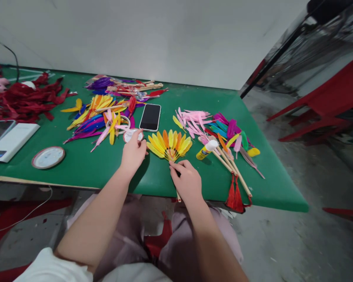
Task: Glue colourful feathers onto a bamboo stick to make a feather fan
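A small feather fan (170, 144), yellow and orange, lies spread out in front of me. My right hand (187, 181) grips its wooden stick near the base of the feathers, and the stick's lower end shows below the hand. To the left, my left hand (134, 153) reaches over a small round dish (131, 136) with whitish contents. Its index finger stretches across the dish and the other fingers bend loosely; I see nothing held in it. Right of the fan stands a yellow glue stick (206, 150) with a white cap.
A phone (150, 117) lies behind the fan. Loose pink feathers (194, 121) and wooden sticks with red tassels (235, 194) are at right. Colourful feather bundles (98, 113), dark red strips (26, 100), a larger round lid (48, 157) and a white box (16, 141) occupy the left.
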Demonstrator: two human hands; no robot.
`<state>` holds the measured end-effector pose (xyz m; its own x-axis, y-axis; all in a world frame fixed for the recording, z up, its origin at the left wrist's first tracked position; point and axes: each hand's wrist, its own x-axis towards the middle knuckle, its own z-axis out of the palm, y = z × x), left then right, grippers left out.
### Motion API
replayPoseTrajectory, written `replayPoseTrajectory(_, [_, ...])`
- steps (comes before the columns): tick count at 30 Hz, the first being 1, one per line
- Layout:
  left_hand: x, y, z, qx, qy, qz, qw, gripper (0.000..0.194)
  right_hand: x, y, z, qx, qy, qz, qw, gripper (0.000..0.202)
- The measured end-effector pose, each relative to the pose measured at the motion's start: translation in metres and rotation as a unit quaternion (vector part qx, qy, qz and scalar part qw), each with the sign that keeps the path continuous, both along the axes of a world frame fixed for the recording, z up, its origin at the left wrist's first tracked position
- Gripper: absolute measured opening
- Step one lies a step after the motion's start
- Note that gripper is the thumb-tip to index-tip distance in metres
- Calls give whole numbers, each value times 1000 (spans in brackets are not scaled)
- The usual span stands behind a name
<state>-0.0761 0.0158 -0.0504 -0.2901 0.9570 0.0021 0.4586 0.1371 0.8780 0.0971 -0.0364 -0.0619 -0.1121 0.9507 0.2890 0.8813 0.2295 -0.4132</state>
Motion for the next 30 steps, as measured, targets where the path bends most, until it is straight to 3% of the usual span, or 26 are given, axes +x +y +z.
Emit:
replayPoseTrajectory(8, [0, -3, 3, 34, 15, 25, 999, 38, 0, 0, 0, 0, 0, 1, 1000, 24])
replayPoseTrajectory(13, [4, -8, 12, 87, 13, 43, 995, 24, 0, 0, 0, -3, 7, 3, 1000, 24])
replayPoseTrajectory(19, [9, -13, 21, 137, -40, 31, 989, 19, 0, -1, -1, 11, 14, 6, 1000, 23])
replayPoseTrajectory(27, [12, -14, 15, 165, 8, -1, 986, 20, 1, -4, -4, 31, -10, 24, 999, 25])
replayPoseTrajectory(30, [17, -16, 20, 205, 2, -6, 979, 21, -2, -5, -2, 51, -2, 21, 998, 25])
